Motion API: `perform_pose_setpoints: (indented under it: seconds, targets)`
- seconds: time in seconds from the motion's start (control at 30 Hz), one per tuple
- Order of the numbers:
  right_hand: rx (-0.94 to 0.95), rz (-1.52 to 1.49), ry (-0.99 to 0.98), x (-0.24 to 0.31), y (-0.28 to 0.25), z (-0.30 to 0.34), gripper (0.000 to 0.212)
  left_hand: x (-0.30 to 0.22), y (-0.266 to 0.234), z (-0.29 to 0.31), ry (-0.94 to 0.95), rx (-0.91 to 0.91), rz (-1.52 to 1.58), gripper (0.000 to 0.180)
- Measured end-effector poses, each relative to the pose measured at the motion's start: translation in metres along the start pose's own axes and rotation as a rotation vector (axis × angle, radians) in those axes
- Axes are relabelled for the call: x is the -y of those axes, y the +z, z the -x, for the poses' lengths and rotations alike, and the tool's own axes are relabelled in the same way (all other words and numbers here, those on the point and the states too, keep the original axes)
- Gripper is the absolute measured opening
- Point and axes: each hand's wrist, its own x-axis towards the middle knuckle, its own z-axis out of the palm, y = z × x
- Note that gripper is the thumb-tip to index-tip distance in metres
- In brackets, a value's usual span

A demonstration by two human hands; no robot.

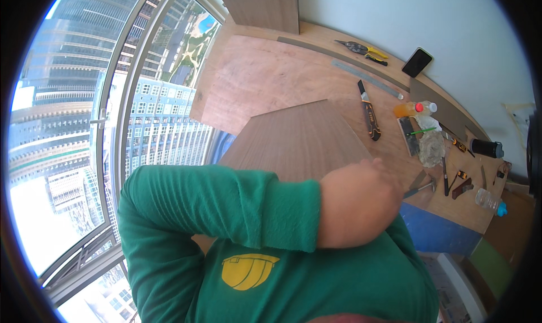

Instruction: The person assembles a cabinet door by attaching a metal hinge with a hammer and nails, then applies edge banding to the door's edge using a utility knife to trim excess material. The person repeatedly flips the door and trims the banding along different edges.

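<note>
Green long-sleeved sweater cloth [344, 278] bearing a yellow helmet print [248, 271] is filling the foreground, its thick left sleeve [214, 201] lying across the chest. Beyond the cuff, the bare left hand [364, 201] is showing its back and wrist; its fingers are blurring at the far side, so I cannot tell whether they are spread, pressed together or pinching anything.

A flat brown wood-grain panel [296, 137] is lying directly beyond the sleeve, on the reddish plywood surface [231, 77]. Its far edge is standing exposed; its right edge is running toward the left hand. Contact between hand and panel is remaining unclear.

Bare plywood is lying between the panel's far edge and the long silver ruler [367, 79] near the pale wall [361, 12]. The surface's left edge is running beside the tall metal-framed window [104, 120]. Room on the right is narrowing: a black-and-orange utility knife [370, 120] is lying beyond the panel's right edge, and a crumpled clear plastic bag [432, 149] is occupying the space farther right. A grey hammer-shaped tool [420, 190] is lying just beside the hand.

The panel's near end is disappearing beneath the sleeve. The right hand is hiding from view, behind the left. An upright brown wooden board [259, 4] is being cut off by the top border.
</note>
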Motion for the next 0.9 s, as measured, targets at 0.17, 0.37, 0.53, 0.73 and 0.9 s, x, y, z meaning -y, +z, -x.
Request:
perform_pose_setpoints:
  seconds: [0.17,0.37,0.53,0.73,0.9]
  targets:
    - [0.008,0.081,0.376,0.044,-0.01,0.0,0.037,0.016,-0.027,-0.01,0.014,0.161,0.041,0.035]
    - [-0.131,0.074,0.421,0.072,-0.018,0.015,0.04,0.056,-0.084,-0.021,-0.152,-0.028,-0.111,0.038]
    - [-0.154,0.228,0.139,0.072,-0.017,0.001,0.043,0.078,-0.113,-0.026,-0.057,-0.225,-0.448,0.04]
    - [-0.212,-0.031,0.236,0.188,-0.022,-0.034,0.035,0.106,-0.129,0.003,-0.137,-0.287,-0.547,0.039]
    - [-0.281,0.297,-0.171,0.329,-0.045,-0.069,0.035,0.117,-0.134,0.051,-0.116,-0.412,-0.537,0.043]
